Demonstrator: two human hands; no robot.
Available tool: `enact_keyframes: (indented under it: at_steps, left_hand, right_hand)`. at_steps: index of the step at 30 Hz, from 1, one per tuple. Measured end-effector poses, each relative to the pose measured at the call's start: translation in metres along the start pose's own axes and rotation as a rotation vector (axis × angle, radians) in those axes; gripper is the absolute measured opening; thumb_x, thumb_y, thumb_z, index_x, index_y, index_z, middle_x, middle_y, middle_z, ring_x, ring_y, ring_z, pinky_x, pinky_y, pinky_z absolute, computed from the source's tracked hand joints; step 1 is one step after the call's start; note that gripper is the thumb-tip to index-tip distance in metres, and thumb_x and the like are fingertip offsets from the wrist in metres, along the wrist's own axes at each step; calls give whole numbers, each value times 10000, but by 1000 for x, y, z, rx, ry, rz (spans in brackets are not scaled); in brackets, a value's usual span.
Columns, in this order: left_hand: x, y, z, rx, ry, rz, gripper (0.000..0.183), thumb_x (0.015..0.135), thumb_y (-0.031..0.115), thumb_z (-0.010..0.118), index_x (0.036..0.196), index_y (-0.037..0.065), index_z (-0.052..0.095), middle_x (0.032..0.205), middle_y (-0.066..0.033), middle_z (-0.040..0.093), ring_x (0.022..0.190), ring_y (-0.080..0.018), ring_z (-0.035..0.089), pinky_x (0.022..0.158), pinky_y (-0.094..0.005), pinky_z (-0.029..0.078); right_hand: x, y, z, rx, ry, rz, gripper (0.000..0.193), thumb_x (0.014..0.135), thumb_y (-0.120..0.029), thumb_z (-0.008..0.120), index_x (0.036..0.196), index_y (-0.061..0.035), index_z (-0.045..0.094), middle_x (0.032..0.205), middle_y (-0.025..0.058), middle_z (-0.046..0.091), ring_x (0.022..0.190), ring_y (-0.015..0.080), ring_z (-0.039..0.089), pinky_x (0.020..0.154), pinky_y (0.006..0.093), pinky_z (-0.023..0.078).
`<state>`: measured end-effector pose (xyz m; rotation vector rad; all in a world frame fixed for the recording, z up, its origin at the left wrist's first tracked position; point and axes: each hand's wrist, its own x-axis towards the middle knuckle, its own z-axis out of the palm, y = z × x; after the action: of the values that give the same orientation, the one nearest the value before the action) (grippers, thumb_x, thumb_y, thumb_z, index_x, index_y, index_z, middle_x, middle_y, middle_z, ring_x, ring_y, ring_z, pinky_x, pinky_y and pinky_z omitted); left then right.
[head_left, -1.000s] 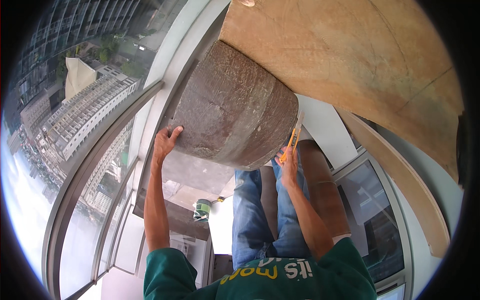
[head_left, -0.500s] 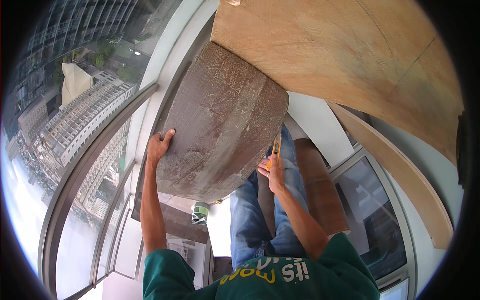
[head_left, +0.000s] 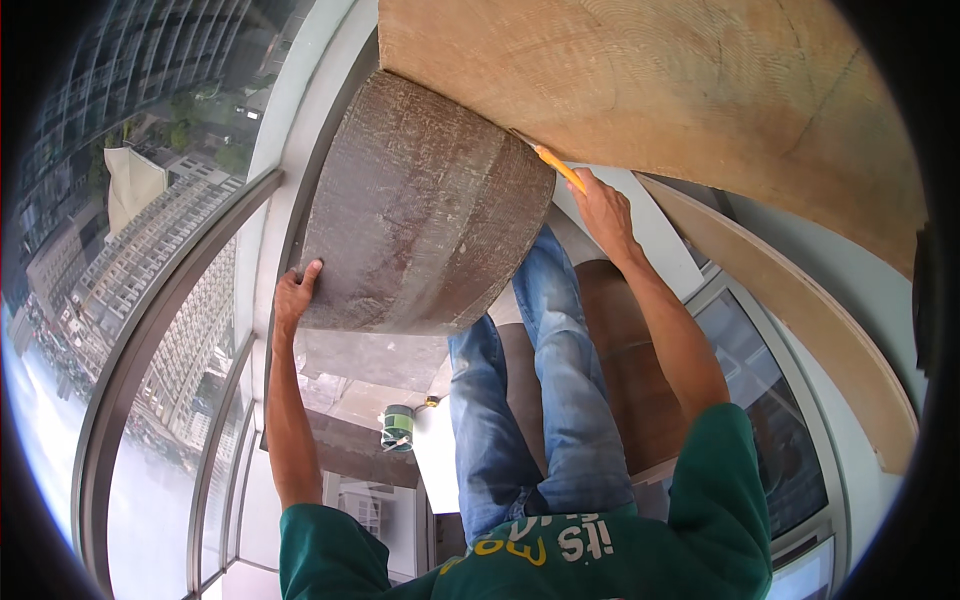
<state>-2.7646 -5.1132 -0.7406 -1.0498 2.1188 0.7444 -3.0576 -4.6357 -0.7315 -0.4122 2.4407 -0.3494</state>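
A large brown, curved sheet [head_left: 420, 200] with a scuffed, glue-streaked face hangs in front of me, its far edge meeting a tan wooden panel [head_left: 660, 80]. My left hand [head_left: 293, 292] grips the sheet's left edge. Its thumb lies on the face, and the other fingers are mostly hidden. In my right hand [head_left: 606, 215] is a yellow utility knife [head_left: 562, 168], its blade pointing up and left. The blade's tip is at the line where sheet and panel meet, near the sheet's far right corner.
Along the left runs a window with a metal rail [head_left: 165, 300], high above buildings. A green can [head_left: 397, 428] stands below, with a small yellow-and-black item [head_left: 431, 402] beside it. Brown curved material [head_left: 625, 370] is right of my legs. A curved wooden strip [head_left: 800, 310] crosses the right side.
My right hand has moved up and away from me with the knife, from the sheet's lower right edge to its far edge. My left hand still grips the sheet, whose near edge has risen.
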Motion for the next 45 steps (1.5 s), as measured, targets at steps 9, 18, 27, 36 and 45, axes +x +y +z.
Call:
enact_keyframes:
  at_steps: [9,18,27,36,45]
  left_hand:
    - [3,2,1,-76,-11,-5,784,824,683,629,747,-98,630,616,-155,563,632,-217,552,600,-395,455]
    - [11,-1,8,-49,-77,7,723,859,644,617,728,-67,623,623,-76,515,636,-162,477,575,-360,428]
    - [20,-30,16,-83,-44,0,661,867,627,623,738,-20,613,663,-18,499,649,-132,436,580,-326,397]
    - [29,-32,20,-72,-100,18,784,837,673,618,935,-104,663,721,-192,637,722,-248,618,691,-385,478]
    - [18,-8,6,-53,-90,-32,774,819,675,640,897,-95,662,688,-175,622,665,-230,571,656,-373,471]
  right_hand:
    - [-25,64,-24,-280,-214,36,214,978,-259,530,1065,-63,532,793,160,673,750,377,666,663,483,500]
    - [6,1,-12,-103,3,-235,474,958,-152,541,1416,-238,456,852,159,696,731,358,674,648,460,527]
    - [-21,45,-3,-190,-161,34,465,932,-134,566,1380,-240,502,788,184,685,721,361,674,675,473,517]
    - [52,-45,9,-5,72,-253,524,929,-88,556,1412,-276,476,728,171,650,670,360,647,639,462,516]
    - [-2,20,3,-241,-150,-33,538,931,-60,516,1412,-298,485,677,164,650,636,347,654,635,476,519]
